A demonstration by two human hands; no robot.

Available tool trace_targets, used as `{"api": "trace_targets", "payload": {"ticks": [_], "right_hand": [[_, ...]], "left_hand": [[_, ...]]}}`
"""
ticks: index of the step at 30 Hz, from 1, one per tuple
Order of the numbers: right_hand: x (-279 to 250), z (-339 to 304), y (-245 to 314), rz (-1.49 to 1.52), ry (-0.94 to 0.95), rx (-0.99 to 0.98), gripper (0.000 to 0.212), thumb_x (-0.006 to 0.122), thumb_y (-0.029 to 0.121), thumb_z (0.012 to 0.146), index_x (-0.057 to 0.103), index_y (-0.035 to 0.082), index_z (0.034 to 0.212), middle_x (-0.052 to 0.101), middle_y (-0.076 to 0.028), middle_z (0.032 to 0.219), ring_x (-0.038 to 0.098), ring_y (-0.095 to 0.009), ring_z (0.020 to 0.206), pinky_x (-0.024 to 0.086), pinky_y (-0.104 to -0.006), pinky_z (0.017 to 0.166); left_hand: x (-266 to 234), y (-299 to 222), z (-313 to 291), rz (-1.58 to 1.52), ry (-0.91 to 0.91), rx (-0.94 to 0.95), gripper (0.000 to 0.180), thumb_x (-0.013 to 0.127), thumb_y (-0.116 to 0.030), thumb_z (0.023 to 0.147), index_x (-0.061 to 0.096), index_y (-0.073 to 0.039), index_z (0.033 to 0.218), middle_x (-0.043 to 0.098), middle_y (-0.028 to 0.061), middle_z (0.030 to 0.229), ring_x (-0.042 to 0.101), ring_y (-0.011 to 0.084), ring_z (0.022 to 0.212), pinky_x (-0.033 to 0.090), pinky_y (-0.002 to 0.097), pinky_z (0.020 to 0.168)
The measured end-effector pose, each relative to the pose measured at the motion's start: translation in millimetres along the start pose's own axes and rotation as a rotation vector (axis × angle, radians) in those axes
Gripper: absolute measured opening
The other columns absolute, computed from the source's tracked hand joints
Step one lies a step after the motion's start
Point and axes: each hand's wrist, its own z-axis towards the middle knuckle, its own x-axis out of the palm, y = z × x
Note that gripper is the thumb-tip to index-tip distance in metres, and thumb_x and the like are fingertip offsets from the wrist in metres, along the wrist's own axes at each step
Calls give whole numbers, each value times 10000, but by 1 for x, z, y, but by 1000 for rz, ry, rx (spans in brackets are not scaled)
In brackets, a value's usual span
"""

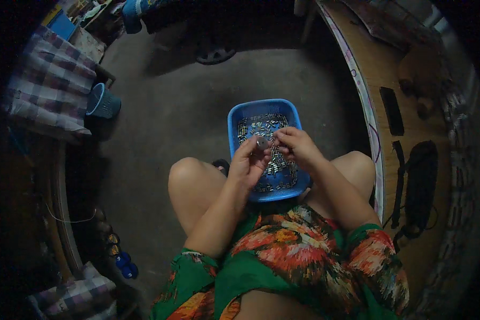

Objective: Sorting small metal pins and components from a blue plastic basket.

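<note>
A blue plastic basin [233, 128] rests between my knees, with many small shiny metal cylinders [274, 164] spread over its bottom. Above it, my left hand [249, 162] is closed around a round grey metal piece [262, 143] whose flat end faces up. My right hand [297, 145] is just to the right of that piece, its thumb and forefinger pinched together. Whatever those fingertips hold, if anything, is too small to make out. Both hands hide part of the cylinders below them.
On the right runs a wooden bench or bed [376, 80] with a dark phone-like slab [392, 111] and a black bag [421, 181]. A blue bin [105, 104] stands left, beside a checked cloth [53, 74]. Blue slippers [126, 265] lie on the floor at lower left.
</note>
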Motion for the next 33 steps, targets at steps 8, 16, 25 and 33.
{"api": "trace_targets", "payload": {"ticks": [8,16,25,33], "right_hand": [[8,-9,11,33,10,21,187,528,127,817,477,48,978,524,-8,719,400,-28,494,280,-151,397],[8,-11,13,96,29,10,213,573,147,800,520,38,975,563,-12,762,427,-27,527,306,-148,429],[9,-13,16,95,22,-57,188,564,103,788,552,30,961,562,-10,741,443,-34,551,330,-154,452],[9,-13,13,-9,-5,-77,154,618,148,762,558,58,872,523,11,665,409,-34,512,302,-166,437]], "left_hand": [[-3,-3,-1,-60,-27,11,216,546,-222,828,533,-21,904,579,118,824,556,171,663,480,250,567],[-3,-4,-1,-23,117,-79,211,465,-230,870,524,-32,914,584,100,816,517,130,630,407,225,520],[-5,-3,-1,55,99,-9,196,486,-220,859,511,-34,914,565,113,856,514,152,641,422,232,535],[-1,-1,-3,108,52,8,181,500,-231,854,523,-55,892,559,64,783,522,137,628,427,219,530]]}}
